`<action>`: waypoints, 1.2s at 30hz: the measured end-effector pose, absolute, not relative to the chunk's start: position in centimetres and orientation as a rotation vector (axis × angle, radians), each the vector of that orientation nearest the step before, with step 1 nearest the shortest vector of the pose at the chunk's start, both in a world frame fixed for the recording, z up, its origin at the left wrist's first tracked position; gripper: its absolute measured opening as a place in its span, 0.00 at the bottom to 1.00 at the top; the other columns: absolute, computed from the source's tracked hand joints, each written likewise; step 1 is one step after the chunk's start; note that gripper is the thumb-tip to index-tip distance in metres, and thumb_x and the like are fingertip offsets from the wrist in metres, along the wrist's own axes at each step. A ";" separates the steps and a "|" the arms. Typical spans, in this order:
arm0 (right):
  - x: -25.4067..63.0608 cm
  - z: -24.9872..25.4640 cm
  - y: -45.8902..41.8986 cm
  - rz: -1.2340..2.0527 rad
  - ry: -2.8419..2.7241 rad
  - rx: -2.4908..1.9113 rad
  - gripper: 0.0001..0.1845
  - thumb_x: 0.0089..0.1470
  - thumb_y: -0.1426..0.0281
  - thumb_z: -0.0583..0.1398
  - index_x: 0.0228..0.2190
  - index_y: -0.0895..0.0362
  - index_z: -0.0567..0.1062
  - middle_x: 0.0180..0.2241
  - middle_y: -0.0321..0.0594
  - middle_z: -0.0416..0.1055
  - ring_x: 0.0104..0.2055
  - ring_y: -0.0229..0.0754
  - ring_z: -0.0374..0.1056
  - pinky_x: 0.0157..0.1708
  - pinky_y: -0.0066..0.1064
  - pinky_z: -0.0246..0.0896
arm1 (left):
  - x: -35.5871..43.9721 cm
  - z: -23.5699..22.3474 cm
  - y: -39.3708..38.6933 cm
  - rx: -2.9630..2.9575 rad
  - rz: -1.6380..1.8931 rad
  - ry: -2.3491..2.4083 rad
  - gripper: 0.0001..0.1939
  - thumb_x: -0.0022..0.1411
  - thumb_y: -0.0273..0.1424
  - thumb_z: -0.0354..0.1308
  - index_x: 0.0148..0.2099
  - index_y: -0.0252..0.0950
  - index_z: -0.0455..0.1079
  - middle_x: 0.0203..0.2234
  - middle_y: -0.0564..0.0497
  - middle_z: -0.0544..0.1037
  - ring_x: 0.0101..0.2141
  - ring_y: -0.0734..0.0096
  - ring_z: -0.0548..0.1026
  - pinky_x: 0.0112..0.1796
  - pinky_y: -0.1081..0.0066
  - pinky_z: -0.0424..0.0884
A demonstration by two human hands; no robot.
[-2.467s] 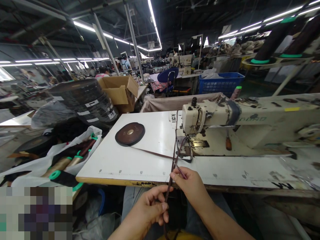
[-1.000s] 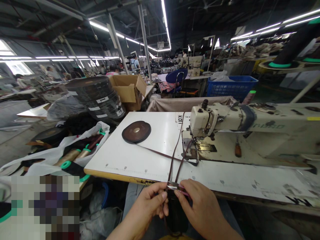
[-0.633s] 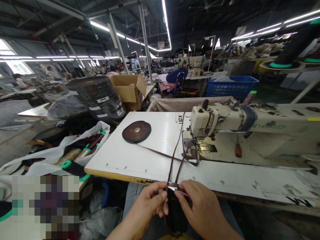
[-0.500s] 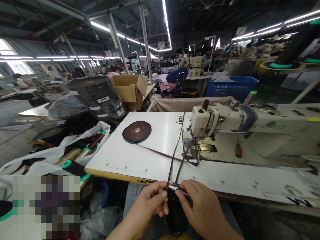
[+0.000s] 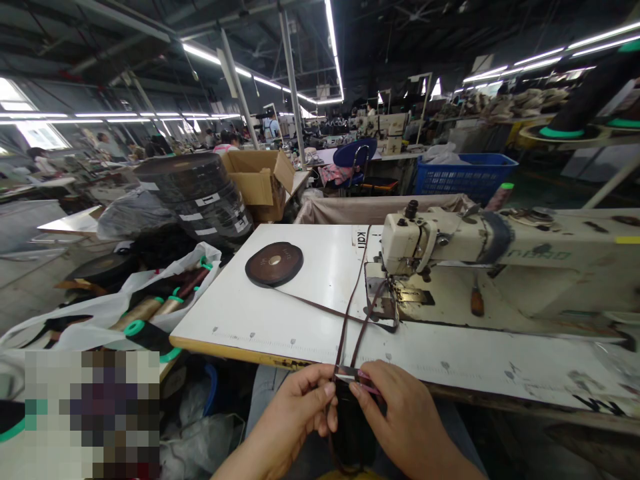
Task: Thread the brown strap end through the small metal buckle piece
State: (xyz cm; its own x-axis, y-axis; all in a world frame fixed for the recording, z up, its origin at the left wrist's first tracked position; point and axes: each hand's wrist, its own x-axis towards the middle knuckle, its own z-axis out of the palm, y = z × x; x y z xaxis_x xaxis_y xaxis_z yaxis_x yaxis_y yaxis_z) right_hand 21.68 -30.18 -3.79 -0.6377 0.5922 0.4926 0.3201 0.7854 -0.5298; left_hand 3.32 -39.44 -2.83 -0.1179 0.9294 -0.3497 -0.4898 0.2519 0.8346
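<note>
At the front edge of the table, my left hand (image 5: 310, 400) pinches a narrow dark brown strip (image 5: 359, 339) between thumb and fingers. My right hand (image 5: 400, 407) grips a pair of thread snips (image 5: 346, 375), whose blades point left and reach the strip beside my left fingertips. One length of strip runs back to the presser foot of the sewing machine (image 5: 445, 237); another passes behind it to the left. A flat brown roll of strip (image 5: 274, 263) lies on the white table (image 5: 310, 327), its free end trailing toward the machine's needle plate.
A screwdriver with a wooden handle (image 5: 477, 301) is under the machine arm. Left of the table, a plastic bag (image 5: 200, 257) holds thread spools. Behind stand stacked black rolls (image 5: 200, 193), a cardboard box (image 5: 257, 183) and a blue basket (image 5: 465, 179). People sit farther back.
The snips have shifted slightly left, and their blades have come closer together at the strip by my left fingertips. The roll and the machine stay where they were.
</note>
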 end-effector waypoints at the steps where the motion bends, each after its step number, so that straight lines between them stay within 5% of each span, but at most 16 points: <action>1: 21.7 -3.8 -30.1 0.519 -2.298 -0.675 0.31 0.85 0.50 0.38 0.40 0.55 0.69 0.35 0.35 0.67 0.35 0.48 0.65 0.34 0.39 0.53 | 3.4 -2.8 -39.4 0.512 1.309 1.113 0.27 0.52 0.45 0.77 0.45 0.31 0.78 0.28 0.51 0.75 0.21 0.80 0.71 0.22 0.79 0.61; 14: 21.7 -3.9 -30.4 0.664 -2.289 -0.698 0.33 0.84 0.47 0.40 0.38 0.55 0.70 0.34 0.37 0.68 0.35 0.48 0.65 0.33 0.38 0.53 | 3.4 -3.0 -39.5 0.565 1.278 1.106 0.25 0.56 0.45 0.74 0.47 0.32 0.78 0.29 0.51 0.74 0.22 0.79 0.72 0.23 0.78 0.61; 20: 21.1 -4.9 -30.2 1.365 -2.079 -0.795 0.37 0.72 0.35 0.52 0.30 0.55 0.68 0.27 0.35 0.63 0.30 0.47 0.61 0.29 0.33 0.49 | 3.5 -3.5 -39.3 0.671 1.253 1.207 0.26 0.55 0.48 0.73 0.44 0.32 0.78 0.26 0.54 0.72 0.20 0.80 0.69 0.22 0.77 0.58; 25: 21.2 -5.4 -29.5 2.095 -1.488 -0.805 0.38 0.64 0.30 0.59 0.33 0.54 0.64 0.23 0.26 0.46 0.21 0.39 0.38 0.23 0.27 0.31 | 3.5 -4.4 -39.5 0.734 1.208 1.246 0.29 0.55 0.49 0.73 0.51 0.33 0.78 0.25 0.55 0.71 0.18 0.81 0.67 0.21 0.77 0.55; 30: 21.6 -4.4 -29.3 1.491 -1.888 -0.857 0.30 0.67 0.41 0.58 0.29 0.54 0.67 0.26 0.33 0.59 0.28 0.46 0.58 0.28 0.30 0.49 | 3.2 -3.7 -39.5 0.739 1.201 1.262 0.27 0.58 0.49 0.71 0.51 0.34 0.77 0.27 0.54 0.72 0.20 0.78 0.70 0.22 0.76 0.59; 36: 21.8 -3.9 -30.2 1.056 -2.156 -0.919 0.21 0.68 0.52 0.53 0.29 0.53 0.69 0.26 0.33 0.65 0.28 0.46 0.64 0.28 0.33 0.49 | 2.8 -3.0 -39.4 0.723 1.218 1.261 0.25 0.59 0.48 0.70 0.48 0.32 0.77 0.25 0.54 0.72 0.21 0.78 0.70 0.23 0.77 0.60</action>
